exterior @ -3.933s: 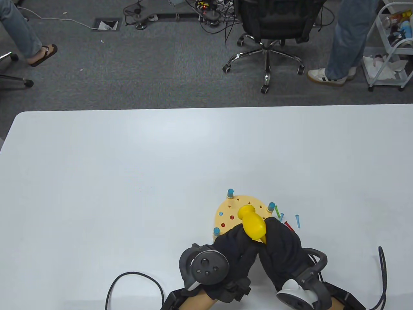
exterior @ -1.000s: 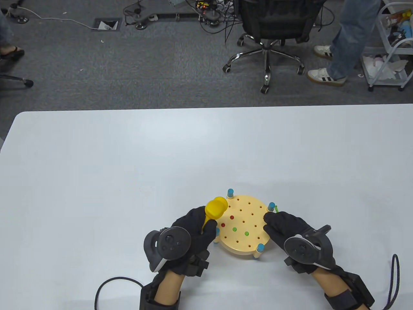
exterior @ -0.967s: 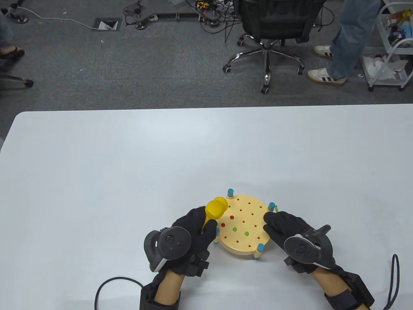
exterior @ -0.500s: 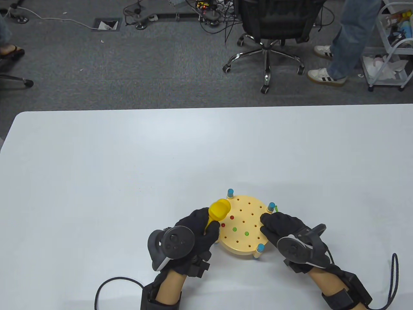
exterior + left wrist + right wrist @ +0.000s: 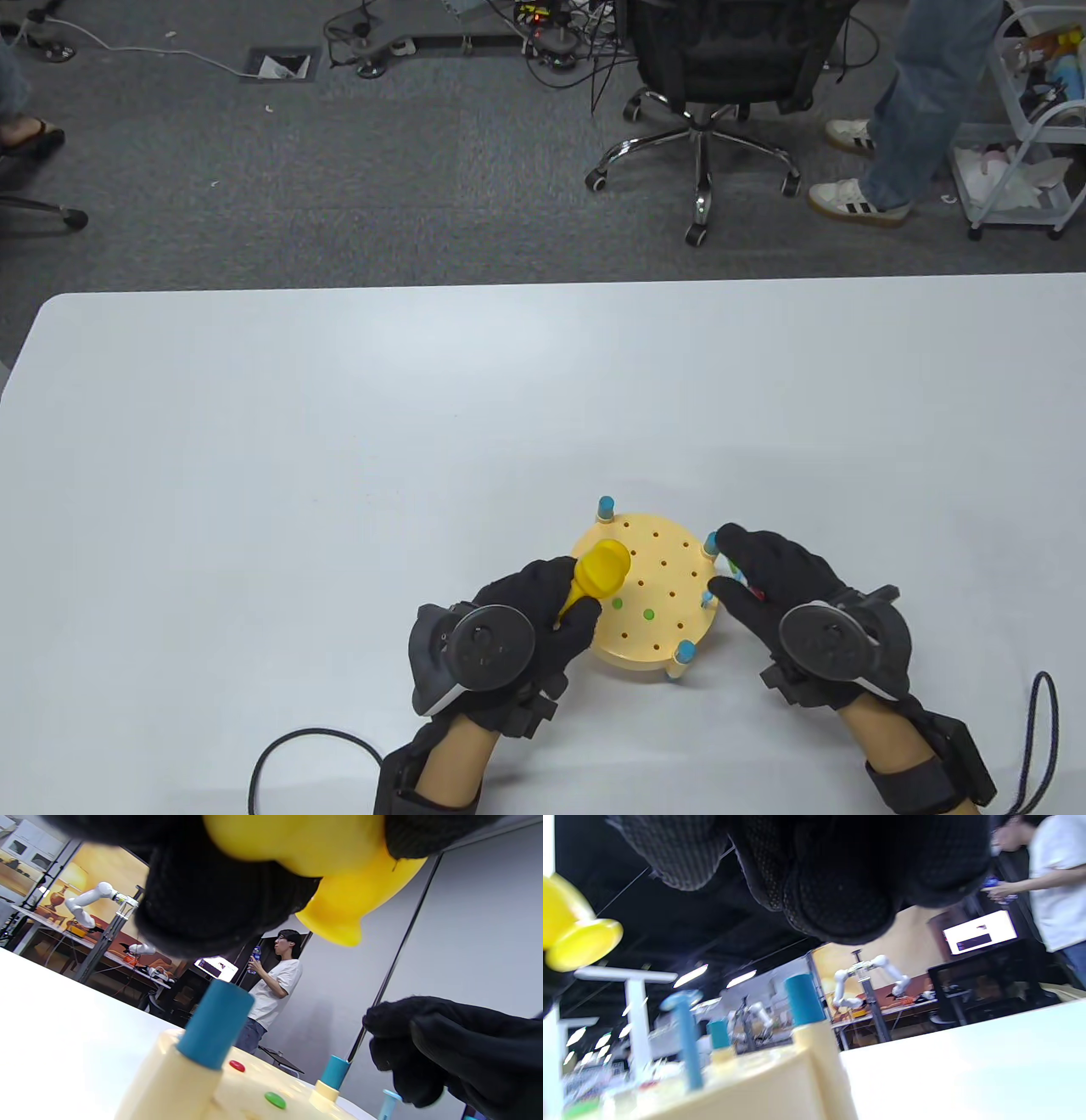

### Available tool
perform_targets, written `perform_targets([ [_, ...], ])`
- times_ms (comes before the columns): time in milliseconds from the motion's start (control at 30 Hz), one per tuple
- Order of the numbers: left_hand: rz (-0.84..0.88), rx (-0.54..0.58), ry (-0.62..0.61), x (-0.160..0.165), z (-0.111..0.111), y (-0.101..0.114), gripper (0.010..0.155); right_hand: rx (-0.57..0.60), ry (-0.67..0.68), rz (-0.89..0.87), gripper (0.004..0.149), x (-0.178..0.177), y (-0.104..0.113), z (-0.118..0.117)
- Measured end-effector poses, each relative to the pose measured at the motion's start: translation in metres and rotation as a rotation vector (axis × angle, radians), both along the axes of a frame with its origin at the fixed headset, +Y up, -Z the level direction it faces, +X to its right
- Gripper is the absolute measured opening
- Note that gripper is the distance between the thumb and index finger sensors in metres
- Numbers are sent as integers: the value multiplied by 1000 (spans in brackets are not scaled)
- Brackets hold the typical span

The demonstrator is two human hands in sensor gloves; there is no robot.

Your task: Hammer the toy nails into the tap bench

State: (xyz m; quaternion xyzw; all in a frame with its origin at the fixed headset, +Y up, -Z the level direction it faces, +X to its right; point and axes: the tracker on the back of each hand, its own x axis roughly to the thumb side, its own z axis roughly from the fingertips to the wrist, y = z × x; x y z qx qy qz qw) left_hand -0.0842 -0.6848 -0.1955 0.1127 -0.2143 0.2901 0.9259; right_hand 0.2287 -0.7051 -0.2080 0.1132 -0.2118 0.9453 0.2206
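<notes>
Right now the left hand (image 5: 543,615) grips the handle of the yellow toy hammer (image 5: 598,576), fingers wrapped around it, and the hammer's head hangs over the left part of the tap bench (image 5: 649,632). From the left wrist view the hammer head (image 5: 352,899) sits above the board without touching it.

Across from it, the right hand (image 5: 776,577) sits at the bench's right edge with its fingers curled. Bits of red and blue show at its fingertips, but I cannot tell whether it holds anything. Beside its thumb a light blue toy nail (image 5: 707,600) stands upright in a hole near the rim; the right wrist view shows the same nail (image 5: 685,1039) standing tall above the board.

Round and cream-coloured, the bench rests on the white table (image 5: 339,441) near the front edge, with teal-capped corner posts (image 5: 606,507) sticking up around it. Two green nails (image 5: 633,608) lie driven flush in the board near its middle, and the left wrist view shows a red nail head (image 5: 237,1065) flush too.

Beyond the table stands a black office chair (image 5: 721,76), and a person in jeans (image 5: 920,93) is beside a white cart (image 5: 1031,127).
</notes>
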Motion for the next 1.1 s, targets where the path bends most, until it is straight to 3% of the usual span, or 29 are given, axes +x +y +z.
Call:
perform_targets([
  [167, -34, 7, -48, 14, 6, 0, 63, -196, 17, 20, 74, 2, -33, -28],
  [300, -66, 10, -61, 20, 8, -2, 63, -325, 67, -82, 74, -5, -56, -39],
  [500, -65, -12, -68, 20, 6, -4, 63, -373, 37, -155, 61, -8, -62, -48],
  [800, -98, 0, -90, 32, 12, 2, 63, -385, 39, -141, 58, -9, -62, -48],
  [1000, -278, 14, -100, 75, 1, 22, 63, -390, 39, -141, 58, -9, -62, -48],
  [1100, -392, 33, -84, 102, -7, 20, 63, -395, 43, -142, 58, -8, -62, -49],
])
